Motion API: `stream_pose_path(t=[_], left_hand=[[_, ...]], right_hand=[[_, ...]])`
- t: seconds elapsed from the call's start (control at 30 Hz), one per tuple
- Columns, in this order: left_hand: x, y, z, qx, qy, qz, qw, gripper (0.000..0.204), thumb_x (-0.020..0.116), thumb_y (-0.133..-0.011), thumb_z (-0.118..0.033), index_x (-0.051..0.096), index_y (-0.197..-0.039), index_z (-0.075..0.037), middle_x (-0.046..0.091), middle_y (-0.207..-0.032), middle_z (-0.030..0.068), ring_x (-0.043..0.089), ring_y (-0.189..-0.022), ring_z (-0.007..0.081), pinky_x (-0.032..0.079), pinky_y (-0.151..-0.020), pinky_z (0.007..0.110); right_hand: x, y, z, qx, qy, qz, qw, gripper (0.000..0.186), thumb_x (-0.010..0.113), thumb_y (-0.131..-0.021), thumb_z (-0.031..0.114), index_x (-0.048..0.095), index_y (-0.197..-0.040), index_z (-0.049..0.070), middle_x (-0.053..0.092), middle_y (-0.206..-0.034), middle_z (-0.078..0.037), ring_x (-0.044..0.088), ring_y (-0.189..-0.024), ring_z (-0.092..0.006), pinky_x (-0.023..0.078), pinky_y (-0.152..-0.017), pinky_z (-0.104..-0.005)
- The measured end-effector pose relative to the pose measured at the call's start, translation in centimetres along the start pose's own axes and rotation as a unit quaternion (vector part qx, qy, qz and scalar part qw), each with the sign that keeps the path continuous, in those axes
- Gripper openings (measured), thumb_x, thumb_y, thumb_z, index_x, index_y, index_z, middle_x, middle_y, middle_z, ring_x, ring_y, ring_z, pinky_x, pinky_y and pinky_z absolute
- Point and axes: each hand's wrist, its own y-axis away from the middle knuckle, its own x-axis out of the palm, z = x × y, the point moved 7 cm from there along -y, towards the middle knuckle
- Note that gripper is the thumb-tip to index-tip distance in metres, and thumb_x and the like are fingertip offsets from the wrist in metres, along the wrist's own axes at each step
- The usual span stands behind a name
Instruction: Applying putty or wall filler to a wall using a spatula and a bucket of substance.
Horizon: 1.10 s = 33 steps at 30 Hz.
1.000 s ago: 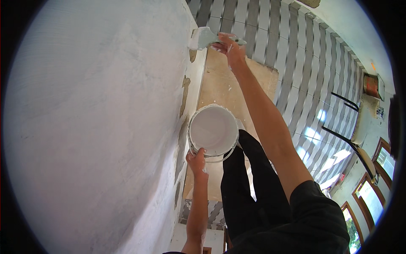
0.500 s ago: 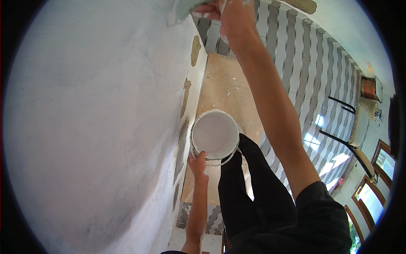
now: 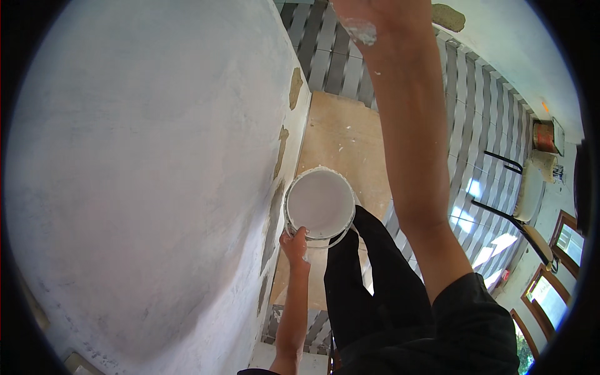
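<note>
My left hand [image 3: 295,245] grips the near left rim of a white bucket [image 3: 320,169], thumb over the edge and fingers around the outside. The round bucket hangs in front of my legs, its rim crusted with white paste and a wire handle looped down its near side. Pale, smooth material shows inside. At the top edge my right hand [image 3: 369,15] is only partly in view, with white paste smeared near the wrist. Its fingers lie outside the picture, so what it holds is hidden. A whitish, cloudy-coated wall [image 3: 156,156] fills the left side.
Below the bucket lies a tan board [image 3: 340,134] with white specks. Grey-and-white striped tiles [image 3: 462,131] cover the floor. Bare brown patches [image 3: 295,89] break the wall's edge. A chair [image 3: 531,194] and a reddish container [image 3: 545,135] stand at the right, near wood-framed windows [image 3: 542,294].
My right hand has moved up and right, and the pale grey-green tool it held against the wall is no longer clearly visible. The left hand keeps the bucket in nearly the same place.
</note>
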Motion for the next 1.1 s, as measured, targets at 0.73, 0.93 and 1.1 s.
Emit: stream_pose_path(t=[0.73,0.93,1.1], left_hand=[[-2.6,0.5,3.9,-0.055,-0.025,0.001,0.998,0.018,0.064,-0.063,-0.007,0.059,-0.08,-0.001,0.058,-0.075,0.0045,0.053,-0.063,0.0155,0.043,-0.056,0.031],[-2.9,1.1,3.6,-0.063,0.017,-0.025,0.998,0.013,0.064,-0.064,-0.006,0.058,-0.075,-0.001,0.056,-0.069,0.0032,0.051,-0.06,0.0145,0.042,-0.055,0.031],[-3.1,1.3,3.7,-0.024,0.005,-0.034,0.999,0.009,0.064,-0.065,-0.005,0.057,-0.07,-0.003,0.054,-0.065,0.0012,0.048,-0.055,0.0117,0.038,-0.051,0.03]], right_hand=[[-29.4,10.2,-21.9,0.18,0.076,-0.147,0.97,0.022,0.063,-0.085,0.012,0.055,-0.103,0.003,0.065,-0.091,-0.013,0.068,-0.081,-0.0267,0.056,-0.072,-0.0354],[-23.9,9.4,-22.6,0.181,0.165,-0.158,0.957,0.003,0.061,-0.079,-0.001,0.063,-0.082,-0.002,0.064,-0.073,-0.011,0.064,-0.059,-0.0188,0.055,-0.057,-0.0292],[-18.7,8.7,-20.7,0.169,0.2,-0.146,0.954,0.007,0.062,-0.079,0.004,0.064,-0.085,0.0,0.064,-0.076,-0.008,0.063,-0.06,-0.0164,0.054,-0.058,-0.0283]])
